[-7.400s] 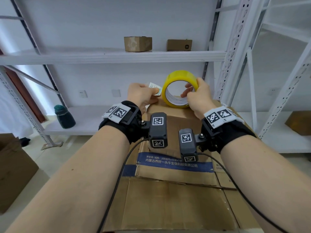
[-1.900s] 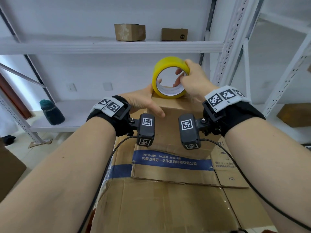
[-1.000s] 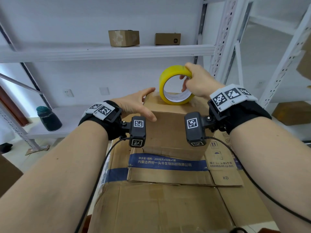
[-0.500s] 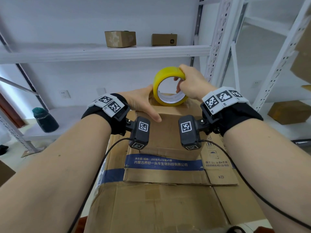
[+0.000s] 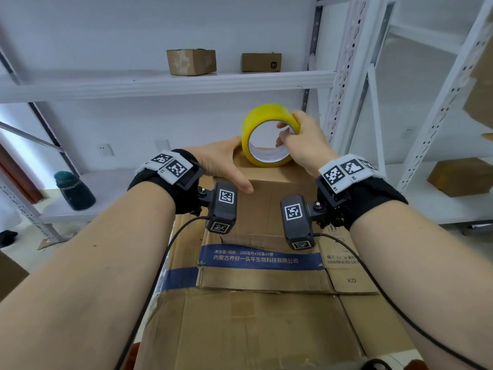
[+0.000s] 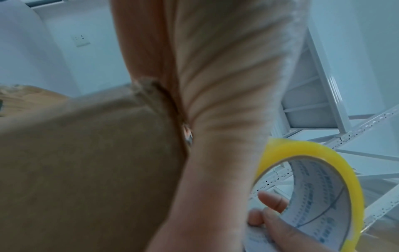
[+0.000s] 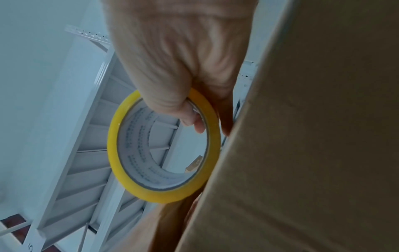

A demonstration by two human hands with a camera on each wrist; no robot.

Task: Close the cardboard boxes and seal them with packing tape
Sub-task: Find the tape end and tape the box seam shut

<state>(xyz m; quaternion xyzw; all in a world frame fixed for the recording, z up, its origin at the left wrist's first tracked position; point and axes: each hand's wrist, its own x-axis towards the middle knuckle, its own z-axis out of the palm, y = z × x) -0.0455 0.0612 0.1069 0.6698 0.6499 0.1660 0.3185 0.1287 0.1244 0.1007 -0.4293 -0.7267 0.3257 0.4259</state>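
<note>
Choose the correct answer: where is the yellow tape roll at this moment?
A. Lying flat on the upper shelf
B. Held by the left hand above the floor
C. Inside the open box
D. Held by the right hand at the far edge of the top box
D: the right hand holds the yellow tape roll standing on edge at the far end of the top box, with fingers through its hole, while the left hand rests on the box.

Below the wrists, the blue band [image 5: 260,260] on a cardboard flap reads "200毫升×10盒×1提"; right of it, another flap [image 5: 351,281] reads "KD".
</note>
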